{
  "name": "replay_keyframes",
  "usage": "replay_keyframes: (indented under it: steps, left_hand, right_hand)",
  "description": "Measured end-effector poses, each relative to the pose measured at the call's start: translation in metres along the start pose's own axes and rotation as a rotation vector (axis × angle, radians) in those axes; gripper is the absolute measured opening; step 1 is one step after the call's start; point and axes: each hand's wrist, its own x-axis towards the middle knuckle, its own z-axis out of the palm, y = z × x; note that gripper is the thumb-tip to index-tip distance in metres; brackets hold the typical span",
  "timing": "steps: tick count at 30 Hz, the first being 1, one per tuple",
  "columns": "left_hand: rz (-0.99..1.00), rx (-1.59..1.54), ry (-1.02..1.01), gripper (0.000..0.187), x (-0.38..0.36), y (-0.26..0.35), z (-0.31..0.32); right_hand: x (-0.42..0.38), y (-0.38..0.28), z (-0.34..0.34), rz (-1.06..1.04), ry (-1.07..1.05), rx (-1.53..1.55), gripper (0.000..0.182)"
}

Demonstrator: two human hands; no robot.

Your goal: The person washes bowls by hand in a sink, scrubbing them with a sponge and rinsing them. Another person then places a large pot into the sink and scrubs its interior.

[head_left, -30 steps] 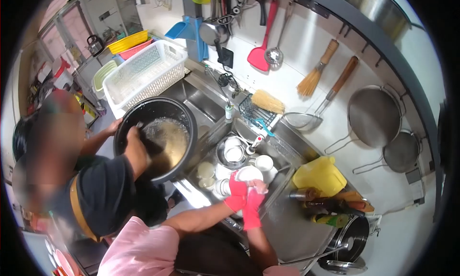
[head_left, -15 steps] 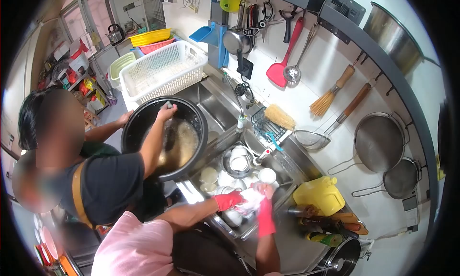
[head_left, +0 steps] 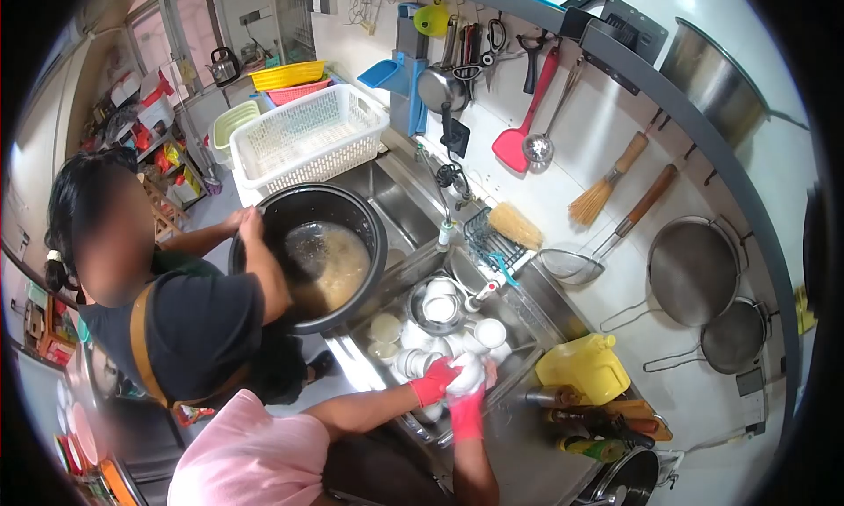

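Note:
My left hand (head_left: pixel 433 382), in a pink rubber glove, is closed on the near left side of a white rounded dish (head_left: pixel 467 375). My right hand (head_left: pixel 468 407), gloved the same way, grips that dish from the right, its fingers partly hidden. Both hands are over the front of the steel sink (head_left: pixel 519 317). Heaped in the sink just beyond them are white cups (head_left: pixel 490 333) and bowls. A metal bowl (head_left: pixel 424 308) there holds more white crockery (head_left: pixel 440 306).
To the left, another person (head_left: pixel 202 286) grips the rim of a large black tub (head_left: pixel 376 260) of cloudy water. The faucet (head_left: pixel 482 295) reaches over the sink. A yellow jug (head_left: pixel 585 365) and bottles (head_left: pixel 593 449) stand right. A white basket (head_left: pixel 308 159) sits behind the tub.
My hands have shifted slightly left and lower, turning the white dish. The other person's hand has moved from inside the tub to its left rim.

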Motion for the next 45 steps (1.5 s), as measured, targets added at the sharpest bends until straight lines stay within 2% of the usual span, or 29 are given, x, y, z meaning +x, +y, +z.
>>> replay_keyframes:
  steps: [2,5,8,9,10,11,14,15,16,17,18,19,21,23,24,25,26,27,28,29,30,33,34,36,38,40,41,43,45]
  left_hand:
    - [-0.035,-0.156,-0.121,0.031,0.012,-0.017,0.0]
    - [-0.058,-0.237,-0.115,0.027,0.03,-0.037,-0.007]
    - [0.02,0.088,0.215,0.023,0.057,-0.068,-0.014]
    - [0.07,0.273,0.315,0.021,0.069,-0.085,-0.016]
    - [0.144,0.474,0.324,0.02,0.077,-0.095,-0.025]
    - [0.212,0.035,0.346,0.015,0.016,-0.024,-0.006]
    - [0.342,-0.297,0.301,0.02,0.025,-0.027,-0.016]
    - [0.295,-0.11,0.343,0.027,0.02,-0.021,-0.024]
    - [0.234,-0.098,0.366,0.028,0.023,-0.023,-0.031]
    - [0.176,-0.083,0.388,0.029,0.034,-0.028,-0.039]
    - [0.118,-0.066,0.408,0.029,0.042,-0.029,-0.042]
    - [0.016,-0.323,0.465,0.033,0.018,0.01,-0.034]
    - [-0.036,-0.51,0.433,0.035,0.045,0.013,-0.048]
    - [-0.023,-0.693,0.4,0.039,0.071,0.018,-0.07]
    - [0.053,-0.81,0.394,0.023,0.086,0.023,-0.078]
    - [0.127,-0.928,0.386,0.017,0.103,0.027,-0.085]
    - [0.224,-1.683,0.255,0.024,0.121,0.036,-0.095]
    - [0.248,-2.441,0.113,0.031,0.139,0.045,-0.104]
    - [0.299,-3.203,-0.132,0.034,0.153,0.064,-0.114]
    - [0.185,-3.95,-0.48,0.038,0.166,0.084,-0.123]
    - [0.165,-4.111,-0.537,0.034,0.168,0.109,-0.127]
    - [0.379,-4.325,-1.107,0.036,0.182,0.158,-0.134]
    - [0.591,-4.245,-0.908,0.036,0.216,0.149,-0.153]
    - [0.943,-4.178,-0.984,0.042,0.232,0.171,-0.163]
    - [1.162,-4.087,-0.881,0.049,0.243,0.194,-0.171]
    - [1.006,-4.033,-0.816,0.048,0.27,0.186,-0.189]
    - [1.103,-4.01,-0.594,0.047,0.279,0.191,-0.191]
    - [0.988,-3.993,-0.416,0.039,0.337,0.146,-0.232]
    - [0.992,-4.023,-0.328,0.043,0.354,0.139,-0.231]
  right_hand:
    - [-0.012,0.016,-0.004,-0.043,-0.003,-0.352,0.03]
    - [-0.038,0.005,0.017,0.171,0.295,0.105,0.037]
    - [-0.039,-0.002,0.02,0.411,0.399,0.167,0.047]
    - [-0.037,-0.003,0.027,0.311,0.376,0.24,0.04]
    - [-0.039,-0.011,0.033,0.383,0.27,0.229,0.036]
    - [-0.044,-0.024,0.035,0.455,0.165,0.217,0.032]
    - [-0.047,-0.04,0.031,0.5,-0.131,0.239,0.022]
    - [-0.035,-0.019,0.011,0.407,-0.221,0.293,0.02]
    - [-0.031,-0.006,-0.001,0.309,-0.308,0.347,0.019]
    - [-0.054,-0.031,0.043,0.049,-0.451,-0.112,0.019]
    - [-0.071,-0.052,0.069,0.022,-0.374,-0.254,0.019]
    - [-0.083,-0.069,0.087,-0.003,-0.295,-0.394,0.019]
    - [-0.081,-0.066,0.074,0.105,-0.091,-0.276,0.021]
    - [-0.06,-0.038,0.026,0.298,0.047,0.102,0.027]
    - [-0.054,-0.027,0.005,0.365,0.074,0.22,0.03]
    - [-0.053,-0.023,-0.009,0.38,0.001,0.191,0.03]
    - [-0.05,-0.023,-0.017,0.393,-0.07,0.161,0.03]
    - [-0.063,-0.033,-0.003,0.396,0.014,0.13,0.029]
    - [-0.068,-0.03,-0.003,0.336,-0.022,0.106,0.027]
    - [-0.074,-0.026,-0.004,0.277,-0.058,0.081,0.026]
    - [-0.077,-0.022,-0.005,0.221,-0.092,0.053,0.025]
    - [-0.076,-0.015,0.004,0.292,0.125,0.035,0.026]
    - [-0.077,-0.016,0.012,0.316,0.2,0.026,0.027]
    - [-0.079,-0.02,0.03,0.28,0.249,0.017,0.026]
    - [-0.076,-0.016,0.038,0.269,0.297,0.072,0.026]
    - [-0.073,-0.028,0.054,0.293,0.321,-0.001,0.033]
    - [-0.07,-0.019,0.05,0.283,0.318,0.032,0.034]
    - [-0.064,-0.014,0.052,0.266,0.339,0.075,0.037]
    - [-0.053,-0.023,0.071,0.255,0.39,0.1,0.04]
